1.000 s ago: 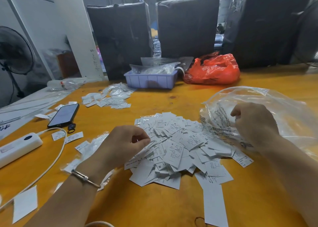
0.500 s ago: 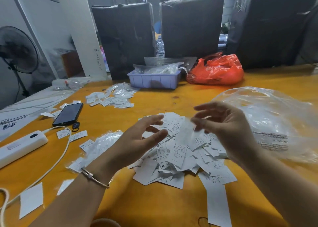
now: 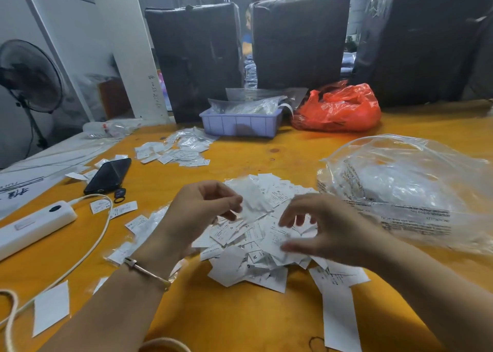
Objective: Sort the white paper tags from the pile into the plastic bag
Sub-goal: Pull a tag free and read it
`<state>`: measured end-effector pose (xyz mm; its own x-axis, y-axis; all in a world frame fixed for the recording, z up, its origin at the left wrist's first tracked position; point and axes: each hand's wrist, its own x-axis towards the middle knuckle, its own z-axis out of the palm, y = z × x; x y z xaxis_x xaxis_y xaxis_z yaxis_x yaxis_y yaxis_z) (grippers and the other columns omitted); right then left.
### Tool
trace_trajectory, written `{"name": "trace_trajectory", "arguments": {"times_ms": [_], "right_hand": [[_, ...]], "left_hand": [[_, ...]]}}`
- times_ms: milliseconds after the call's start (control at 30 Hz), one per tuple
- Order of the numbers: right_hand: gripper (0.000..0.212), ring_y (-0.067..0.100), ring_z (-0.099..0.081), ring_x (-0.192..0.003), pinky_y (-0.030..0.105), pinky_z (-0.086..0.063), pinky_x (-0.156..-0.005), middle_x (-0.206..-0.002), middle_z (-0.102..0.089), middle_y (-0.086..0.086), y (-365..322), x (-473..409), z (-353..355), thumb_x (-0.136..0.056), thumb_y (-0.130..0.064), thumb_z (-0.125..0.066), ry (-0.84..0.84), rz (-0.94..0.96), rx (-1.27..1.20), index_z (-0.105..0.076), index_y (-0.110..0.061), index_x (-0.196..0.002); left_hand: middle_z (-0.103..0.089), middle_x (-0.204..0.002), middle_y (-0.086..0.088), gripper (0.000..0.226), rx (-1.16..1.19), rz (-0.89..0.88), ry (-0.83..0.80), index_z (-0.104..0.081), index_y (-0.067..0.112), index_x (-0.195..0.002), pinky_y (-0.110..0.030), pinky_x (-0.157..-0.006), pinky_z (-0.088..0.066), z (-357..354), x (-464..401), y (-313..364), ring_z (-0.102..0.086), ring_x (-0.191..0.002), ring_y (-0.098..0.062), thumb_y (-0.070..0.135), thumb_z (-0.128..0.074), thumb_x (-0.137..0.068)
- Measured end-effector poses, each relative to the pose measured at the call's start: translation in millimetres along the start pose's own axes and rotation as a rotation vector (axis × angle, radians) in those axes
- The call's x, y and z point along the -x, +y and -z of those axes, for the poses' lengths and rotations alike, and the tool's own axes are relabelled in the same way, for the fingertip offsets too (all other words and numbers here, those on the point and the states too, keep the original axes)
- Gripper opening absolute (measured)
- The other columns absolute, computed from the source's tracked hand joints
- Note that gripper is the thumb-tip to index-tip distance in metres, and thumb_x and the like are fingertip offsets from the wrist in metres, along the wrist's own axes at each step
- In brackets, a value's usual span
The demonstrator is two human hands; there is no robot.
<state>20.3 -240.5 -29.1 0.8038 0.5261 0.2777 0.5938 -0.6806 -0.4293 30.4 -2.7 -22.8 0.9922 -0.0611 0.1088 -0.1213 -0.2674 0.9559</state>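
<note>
Orange-topped, the bench (image 3: 240, 319) carries a pile of white paper tags (image 3: 256, 239) directly beneath both hands; the left hand (image 3: 197, 213) pinches a blurred tag (image 3: 252, 201) lifted just above the pile; the right hand (image 3: 328, 231) hovers over the pile, fingers loosely curled, grasping nothing; the plastic bag (image 3: 408, 189) lies just beyond the right hand. Judged step: picking a tag; next, it must cross to the bag's mouth.
</note>
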Motion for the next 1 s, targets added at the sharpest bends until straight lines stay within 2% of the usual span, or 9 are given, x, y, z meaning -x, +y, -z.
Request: {"name": "trace_trajectory", "arguments": {"times_ms": [67, 133, 233, 333, 400, 500, 633, 767, 1000], "right_hand": [[0.044, 0.001, -0.049, -0.088, 0.027, -0.046, -0.074, -0.096, -0.057, -0.019, -3.3, -2.5, -9.9, -0.069, -0.064, -0.069, -0.069, 0.02, 0.194, -0.063, -0.032, -0.099], [0.048, 0.006, -0.047, -0.088, 0.028, -0.042, -0.07, -0.098, -0.055, -0.015, -7.4, -5.9, -17.6, -0.069, -0.07, -0.064, -0.054, 0.045, 0.326, -0.059, -0.032, -0.098], [0.039, 0.008, -0.044, -0.083, 0.026, -0.032, -0.063, -0.098, -0.053, -0.014, -10.1, -7.2, -19.8, -0.074, -0.063, -0.064, -0.045, 0.041, 0.319, -0.055, -0.032, -0.096], [0.029, 0.008, -0.051, -0.084, 0.025, -0.038, -0.065, -0.096, -0.054, -0.014, -7.6, -4.8, -16.3, -0.077, -0.05, -0.066, -0.042, 0.017, 0.241, -0.056, -0.03, -0.094], [0.026, 0.006, -0.054, -0.082, 0.026, -0.041, -0.066, -0.092, -0.056, -0.015, -6.8, -3.7, -13.6, -0.076, -0.05, -0.066, -0.035, 0.016, 0.202, -0.058, -0.03, -0.09], [0.041, 0.002, -0.055, -0.079, 0.027, -0.046, -0.066, -0.087, -0.058, -0.017, -6.4, -4.1, -12.5, -0.074, -0.069, -0.054, -0.016, -0.018, 0.099, -0.061, -0.029, -0.083], [0.033, 0.0, -0.052, -0.09, 0.029, -0.048, -0.077, -0.108, -0.055, -0.019, 2.5, -9.1, -15.2, -0.083, -0.052, -0.062, 0.065, -0.084, 0.036, -0.061, -0.034, -0.11], [0.069, 0.003, -0.032, -0.116, 0.023, -0.034, -0.088, -0.126, -0.042, -0.015, 11.8, -13.3, -20.6, -0.07, -0.064, -0.069, -0.03, -0.106, 0.141, -0.052, -0.036, -0.13], [0.077, 0.006, -0.027, -0.116, 0.022, -0.027, -0.086, -0.128, -0.039, -0.014, 9.1, -14.4, -27.1, -0.06, -0.076, -0.067, -0.067, -0.013, 0.229, -0.051, -0.045, -0.129]], "left_hand": [[-0.076, -0.081, -0.011, 0.006, 0.106, 0.058, 0.028, -0.066, 0.005, -0.084, -0.023, -0.059, -0.049, 1.2, -0.9, 1.0, -0.072, -0.068, -0.016, 0.006, -0.072, -0.083], [-0.076, -0.084, -0.015, 0.014, 0.221, 0.097, 0.037, -0.06, 0.006, -0.085, -0.021, -0.057, -0.053, 0.6, -1.2, 3.0, -0.074, -0.071, -0.019, -0.001, -0.072, -0.08], [-0.076, -0.084, -0.014, 0.033, 0.313, 0.142, 0.022, -0.057, 0.007, -0.093, -0.023, -0.055, -0.056, 1.9, -1.4, 4.7, -0.074, -0.072, -0.022, -0.004, -0.077, -0.068], [-0.074, -0.078, -0.012, 0.055, 0.341, 0.179, -0.033, -0.061, 0.003, -0.11, -0.027, -0.058, -0.058, 3.1, -1.7, 5.2, -0.074, -0.072, -0.025, -0.001, -0.078, -0.058], [-0.073, -0.077, -0.013, 0.052, 0.347, 0.222, -0.106, -0.066, 0.001, -0.11, -0.03, -0.062, -0.06, 3.6, -1.0, 5.2, -0.074, -0.074, -0.028, -0.003, -0.076, -0.059], [-0.074, -0.081, -0.015, 0.03, 0.315, 0.293, -0.209, -0.076, 0.0, -0.097, -0.034, -0.066, -0.061, 3.7, -0.7, 3.4, -0.074, -0.078, -0.03, -0.003, -0.073, -0.067], [-0.074, -0.088, -0.021, 0.01, 0.201, 0.319, -0.217, -0.078, 0.001, -0.086, -0.035, -0.065, -0.06, 3.1, -1.2, 1.5, -0.075, -0.081, -0.032, 0.002, -0.074, -0.077], [-0.074, -0.089, -0.024, 0.023, 0.137, 0.292, -0.23, -0.076, 0.002, -0.08, -0.032, -0.062, -0.061, 2.1, 2.5, 3.9, -0.075, -0.083, -0.035, 0.014, -0.081, -0.061], [-0.073, -0.086, -0.028, 0.03, 0.152, 0.24, -0.16, -0.07, -0.002, -0.078, -0.029, -0.057, -0.059, -0.2, 2.9, 4.1, -0.075, -0.075, -0.032, 0.022, -0.08, -0.063]]}}
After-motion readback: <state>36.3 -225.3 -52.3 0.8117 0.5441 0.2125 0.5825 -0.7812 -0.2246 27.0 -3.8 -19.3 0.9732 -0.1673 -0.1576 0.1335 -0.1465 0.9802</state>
